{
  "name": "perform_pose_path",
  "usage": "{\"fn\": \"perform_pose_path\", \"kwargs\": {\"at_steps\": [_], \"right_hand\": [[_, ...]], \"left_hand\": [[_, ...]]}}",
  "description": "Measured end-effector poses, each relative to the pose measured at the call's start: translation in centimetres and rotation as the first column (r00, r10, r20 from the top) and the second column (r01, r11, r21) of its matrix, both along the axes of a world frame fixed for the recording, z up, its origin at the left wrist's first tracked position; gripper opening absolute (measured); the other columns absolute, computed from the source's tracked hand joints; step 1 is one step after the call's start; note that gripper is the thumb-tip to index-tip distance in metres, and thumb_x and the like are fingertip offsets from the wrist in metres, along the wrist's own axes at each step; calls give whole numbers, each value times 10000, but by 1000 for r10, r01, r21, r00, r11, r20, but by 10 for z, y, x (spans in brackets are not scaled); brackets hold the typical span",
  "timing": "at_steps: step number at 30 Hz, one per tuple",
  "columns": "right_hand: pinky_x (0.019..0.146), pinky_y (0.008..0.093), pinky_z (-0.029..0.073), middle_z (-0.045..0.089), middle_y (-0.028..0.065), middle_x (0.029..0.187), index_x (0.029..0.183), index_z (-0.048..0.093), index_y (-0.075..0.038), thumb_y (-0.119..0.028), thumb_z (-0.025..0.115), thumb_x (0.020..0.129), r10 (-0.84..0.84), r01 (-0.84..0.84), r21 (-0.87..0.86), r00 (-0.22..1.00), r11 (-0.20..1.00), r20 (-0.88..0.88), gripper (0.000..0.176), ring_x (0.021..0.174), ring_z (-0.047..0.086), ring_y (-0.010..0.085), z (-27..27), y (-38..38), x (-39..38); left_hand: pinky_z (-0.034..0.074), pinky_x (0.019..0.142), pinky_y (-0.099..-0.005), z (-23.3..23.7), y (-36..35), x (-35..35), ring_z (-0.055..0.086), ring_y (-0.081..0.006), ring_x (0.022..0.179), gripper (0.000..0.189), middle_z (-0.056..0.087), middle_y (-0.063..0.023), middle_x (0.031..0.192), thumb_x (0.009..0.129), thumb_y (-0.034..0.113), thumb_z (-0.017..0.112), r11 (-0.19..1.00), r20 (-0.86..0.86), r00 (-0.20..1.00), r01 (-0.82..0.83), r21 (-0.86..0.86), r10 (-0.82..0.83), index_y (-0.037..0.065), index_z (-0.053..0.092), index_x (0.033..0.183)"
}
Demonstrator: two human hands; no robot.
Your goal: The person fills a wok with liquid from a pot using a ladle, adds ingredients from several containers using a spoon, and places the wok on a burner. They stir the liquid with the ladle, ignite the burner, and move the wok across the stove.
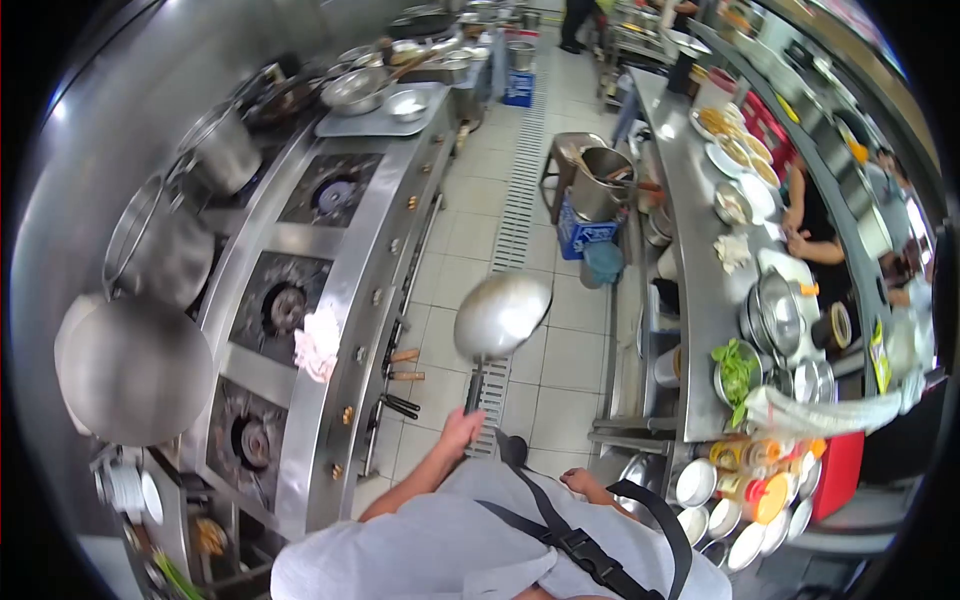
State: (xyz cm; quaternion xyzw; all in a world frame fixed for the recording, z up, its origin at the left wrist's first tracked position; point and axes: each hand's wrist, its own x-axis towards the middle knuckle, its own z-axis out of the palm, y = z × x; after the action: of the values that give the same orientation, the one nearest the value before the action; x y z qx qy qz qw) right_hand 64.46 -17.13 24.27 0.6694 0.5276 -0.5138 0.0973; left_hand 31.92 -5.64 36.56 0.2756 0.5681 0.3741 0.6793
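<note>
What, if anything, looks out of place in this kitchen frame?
A crumpled pinkish cloth lies on the stove ledge, right beside an open burner, an odd spot for fabric. The left hand holds a wok out over the aisle floor, away from any burner. No spill shows.

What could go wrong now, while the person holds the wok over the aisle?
The wok hangs from the left hand alone, so it might tip or slip. The aisle is narrow: it could strike the pot on the stool ahead. The cloth lies beside a burner and might scorch.
</note>
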Motion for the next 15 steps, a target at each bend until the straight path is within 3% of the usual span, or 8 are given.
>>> {"fn": "perform_pose_path", "kwargs": {"at_steps": [2, 6, 7, 8, 9, 10, 12, 15], "right_hand": [[795, 362, 470, 645, 154, 939, 1017, 639, -64, -373, 547, 770, 59, -59, 29, 998, 998, 8, 406, 861, 618, 275, -27, 10, 27], [681, 320, 502, 651, 132, 902, 1017, 628, -59, -335, 562, 767, 156, -156, -1, 986, 988, 58, 378, 770, 625, 249, -72, 47, 66], [757, 342, 477, 645, 142, 929, 1018, 633, -64, -354, 562, 764, 269, -269, 10, 962, 963, 44, 392, 851, 612, 274, -99, 57, 79], [833, 364, 452, 640, 151, 956, 1018, 638, -70, -373, 561, 760, 377, -378, 28, 925, 925, 33, 406, 932, 599, 298, -114, 67, 89], [734, 352, 485, 657, 123, 867, 1006, 641, -60, -340, 561, 777, 237, -237, 74, 971, 969, 3, 370, 810, 628, 262, -110, 77, 90], [734, 352, 485, 657, 123, 867, 1006, 641, -60, -340, 561, 777, 257, -257, 78, 966, 963, 10, 370, 810, 628, 262, -87, 94, 81], [600, 318, 487, 640, 85, 763, 974, 648, -43, -288, 567, 782, -237, 228, -113, 969, 967, -75, 322, 648, 612, 205, -38, 126, 58], [508, 298, 452, 607, 50, 707, 951, 637, -32, -259, 569, 784, -317, 302, -121, 938, 946, -140, 290, 553, 563, 149, -35, 170, 47]], "left_hand": [[277, 407, -231, 49, 44, -1, 370, -70, 429, 229, 417, 29, 502, 827, 208, 562, 987, 104, 994, -44, 154, 28, 96, 462, 655], [385, 439, -237, 122, 146, -49, 484, -101, 484, 172, 491, -1, 582, 824, 218, 556, 898, 462, 887, -194, 394, -11, 78, 479, 889], [408, 457, -237, 130, 176, -59, 515, -111, 530, 201, 513, -13, 636, 825, 237, 568, 836, 399, 914, -273, 477, 71, 80, 481, 918], [421, 476, -223, 160, 192, -67, 530, -108, 574, 222, 522, -18, 677, 836, 247, 576, 819, 181, 959, -282, 500, 220, 80, 472, 939], [406, 458, -218, 162, 216, -78, 505, -97, 545, 221, 503, -7, 661, 843, 245, 575, 786, 48, 937, -317, 530, 345, 80, 461, 935], [392, 441, -213, 161, 238, -88, 481, -86, 515, 220, 484, 4, 644, 851, 244, 574, 751, -80, 883, -341, 566, 462, 80, 450, 931], [351, 400, -214, 158, 262, -110, 411, -59, 456, 201, 429, 30, 610, 861, 225, 565, 709, 30, 869, -423, 564, 494, 80, 431, 901], [296, 371, -211, 146, 290, -148, 331, -35, 420, 195, 360, 58, 569, 866, 206, 556, 732, 370, 826, -554, 397, 424, 105, 420, 770]]}}
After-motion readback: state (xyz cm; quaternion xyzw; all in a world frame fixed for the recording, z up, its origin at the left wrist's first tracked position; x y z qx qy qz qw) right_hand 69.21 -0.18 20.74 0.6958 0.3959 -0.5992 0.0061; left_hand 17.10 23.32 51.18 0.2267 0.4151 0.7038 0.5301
